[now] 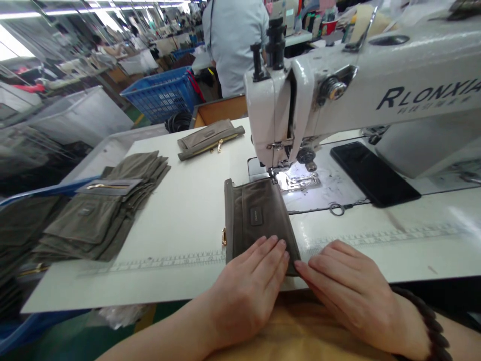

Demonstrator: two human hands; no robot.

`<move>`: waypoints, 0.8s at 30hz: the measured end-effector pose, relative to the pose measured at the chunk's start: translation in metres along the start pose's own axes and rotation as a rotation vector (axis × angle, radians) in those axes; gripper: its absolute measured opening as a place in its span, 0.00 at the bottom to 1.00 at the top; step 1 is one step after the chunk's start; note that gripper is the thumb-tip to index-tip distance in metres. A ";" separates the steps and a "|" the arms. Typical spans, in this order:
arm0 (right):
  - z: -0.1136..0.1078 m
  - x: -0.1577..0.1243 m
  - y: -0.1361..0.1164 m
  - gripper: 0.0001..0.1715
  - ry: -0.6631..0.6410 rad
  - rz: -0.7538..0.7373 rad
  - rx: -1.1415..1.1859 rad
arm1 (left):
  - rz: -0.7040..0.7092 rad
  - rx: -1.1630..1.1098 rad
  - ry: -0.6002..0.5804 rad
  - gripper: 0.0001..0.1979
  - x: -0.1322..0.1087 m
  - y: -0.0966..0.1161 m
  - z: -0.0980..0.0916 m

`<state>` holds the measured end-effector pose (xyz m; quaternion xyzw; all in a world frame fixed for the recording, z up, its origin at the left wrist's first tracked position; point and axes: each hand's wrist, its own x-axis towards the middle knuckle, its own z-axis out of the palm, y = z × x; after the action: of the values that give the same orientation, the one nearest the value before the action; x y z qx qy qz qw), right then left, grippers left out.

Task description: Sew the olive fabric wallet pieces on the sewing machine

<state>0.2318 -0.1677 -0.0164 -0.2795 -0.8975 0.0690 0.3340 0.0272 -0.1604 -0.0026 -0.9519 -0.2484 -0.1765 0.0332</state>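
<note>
An olive-brown fabric pouch panel [246,198] with a small label patch lies on the white table, its far edge at the presser foot [276,175] of the sewing machine [278,110]. A zipper pull [224,236] shows along its left side. My left hand [250,286] rests flat on the panel's near part, fingers stretched out together. At the near right corner, my right hand [349,291] pinches the panel's edge between its fingertips; the thumb is mostly hidden. A bead bracelet circles the right wrist.
Left on the table is a stack of similar pouch panels [93,215]; another zippered piece [210,138] lies behind. A black phone [376,173] and a small metal ring [337,208] sit right of the needle. Beyond are a blue basket [161,95] and a person [236,45].
</note>
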 end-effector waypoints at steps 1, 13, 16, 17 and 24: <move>0.000 0.000 0.000 0.10 -0.011 -0.004 0.012 | 0.015 0.000 -0.011 0.17 -0.001 -0.001 0.001; 0.012 0.008 0.017 0.17 -0.214 -0.017 -0.132 | 0.086 0.085 -0.079 0.17 0.003 -0.017 0.025; 0.013 0.015 0.025 0.15 -0.252 -0.038 -0.142 | 0.085 0.078 -0.066 0.17 0.008 -0.024 0.026; 0.013 0.017 0.027 0.14 -0.261 -0.056 -0.151 | 0.084 0.079 -0.066 0.17 0.009 -0.027 0.026; 0.016 0.031 0.040 0.06 -0.347 -0.133 -0.275 | 0.086 0.094 -0.089 0.17 0.014 -0.043 0.033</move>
<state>0.2204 -0.1165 -0.0240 -0.2468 -0.9588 -0.0291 0.1374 0.0283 -0.1115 -0.0293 -0.9660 -0.2164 -0.1204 0.0742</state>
